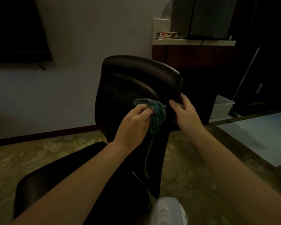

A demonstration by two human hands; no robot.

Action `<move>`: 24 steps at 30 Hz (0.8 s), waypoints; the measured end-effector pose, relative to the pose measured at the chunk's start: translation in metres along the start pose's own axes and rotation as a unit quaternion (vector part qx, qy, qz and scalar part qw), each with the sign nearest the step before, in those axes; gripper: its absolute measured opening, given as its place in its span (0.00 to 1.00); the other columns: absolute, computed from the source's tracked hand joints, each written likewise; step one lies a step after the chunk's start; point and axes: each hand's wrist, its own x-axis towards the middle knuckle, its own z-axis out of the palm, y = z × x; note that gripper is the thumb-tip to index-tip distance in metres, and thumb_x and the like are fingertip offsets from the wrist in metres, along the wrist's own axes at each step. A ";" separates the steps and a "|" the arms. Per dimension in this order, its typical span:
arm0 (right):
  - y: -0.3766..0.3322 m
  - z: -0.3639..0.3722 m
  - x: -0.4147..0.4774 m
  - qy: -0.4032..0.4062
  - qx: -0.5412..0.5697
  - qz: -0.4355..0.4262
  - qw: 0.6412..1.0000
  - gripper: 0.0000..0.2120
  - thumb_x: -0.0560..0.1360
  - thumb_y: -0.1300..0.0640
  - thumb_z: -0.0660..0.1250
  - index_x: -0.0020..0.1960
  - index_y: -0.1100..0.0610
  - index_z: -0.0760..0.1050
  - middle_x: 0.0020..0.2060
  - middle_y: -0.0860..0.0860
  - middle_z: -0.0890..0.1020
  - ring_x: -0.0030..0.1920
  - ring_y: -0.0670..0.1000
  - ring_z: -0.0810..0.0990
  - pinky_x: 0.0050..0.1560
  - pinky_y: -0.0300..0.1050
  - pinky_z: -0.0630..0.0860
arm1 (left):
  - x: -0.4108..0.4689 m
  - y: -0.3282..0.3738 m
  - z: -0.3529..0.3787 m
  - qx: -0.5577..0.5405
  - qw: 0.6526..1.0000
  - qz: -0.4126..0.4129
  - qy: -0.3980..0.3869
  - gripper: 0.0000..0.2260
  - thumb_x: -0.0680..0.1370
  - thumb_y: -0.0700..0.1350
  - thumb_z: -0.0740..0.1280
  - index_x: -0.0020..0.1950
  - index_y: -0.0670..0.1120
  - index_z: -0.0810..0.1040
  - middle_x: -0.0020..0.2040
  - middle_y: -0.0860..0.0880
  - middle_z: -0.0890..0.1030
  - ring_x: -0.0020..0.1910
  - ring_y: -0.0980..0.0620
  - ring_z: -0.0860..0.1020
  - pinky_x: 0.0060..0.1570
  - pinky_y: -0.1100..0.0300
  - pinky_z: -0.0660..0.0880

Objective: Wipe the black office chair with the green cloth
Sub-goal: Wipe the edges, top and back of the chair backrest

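The black office chair point(128, 78) stands in the middle of the view, its glossy backrest upright and its seat reaching toward the lower left. My left hand point(133, 122) grips the bunched green cloth point(157, 114) and holds it against the backrest's right side. My right hand point(185, 109) grips the backrest's right edge, thumb in front and fingers wrapped round behind. The chair's base is hidden by my arms and the seat.
A wall-mounted dark screen point(18, 30) hangs at upper left. A dark wooden cabinet point(193, 54) with a cluttered light top stands behind the chair. A white bin point(221, 106) sits on the floor at right, near a pale raised platform point(258, 137). Patterned carpet covers the floor.
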 end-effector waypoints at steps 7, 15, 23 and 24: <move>0.024 0.002 -0.005 0.002 -0.135 0.013 0.991 0.17 0.78 0.40 0.62 0.58 0.49 0.78 0.47 0.45 0.84 0.49 0.47 0.82 0.51 0.49 0.79 | -0.035 0.006 0.017 -0.078 0.989 -0.127 0.008 0.11 0.82 0.41 0.63 0.61 0.41 0.80 0.62 0.51 0.76 0.58 0.61 0.74 0.60 0.73 0.70; 0.029 0.004 -0.013 0.020 -0.169 -0.020 0.985 0.17 0.80 0.41 0.58 0.57 0.51 0.76 0.45 0.42 0.81 0.47 0.43 0.80 0.41 0.38 0.70 | -0.035 0.018 0.029 -0.106 0.972 -0.197 0.073 0.19 0.75 0.40 0.74 0.65 0.44 0.77 0.60 0.53 0.75 0.58 0.63 0.72 0.60 0.78 0.66; 0.040 0.007 -0.013 0.032 -0.175 -0.035 0.983 0.27 0.79 0.37 0.56 0.64 0.57 0.73 0.50 0.48 0.78 0.53 0.51 0.78 0.47 0.41 0.70 | -0.037 0.020 0.030 -0.225 0.918 -0.300 0.128 0.15 0.77 0.44 0.72 0.63 0.53 0.77 0.58 0.58 0.78 0.59 0.63 0.76 0.63 0.64 0.73; 0.041 0.007 -0.013 0.033 -0.174 -0.035 0.984 0.27 0.79 0.37 0.56 0.64 0.58 0.73 0.49 0.47 0.77 0.51 0.49 0.77 0.46 0.41 0.69 | -0.037 0.019 0.030 -0.256 0.903 -0.318 0.135 0.12 0.78 0.43 0.70 0.61 0.53 0.78 0.58 0.58 0.79 0.59 0.62 0.77 0.63 0.60 0.75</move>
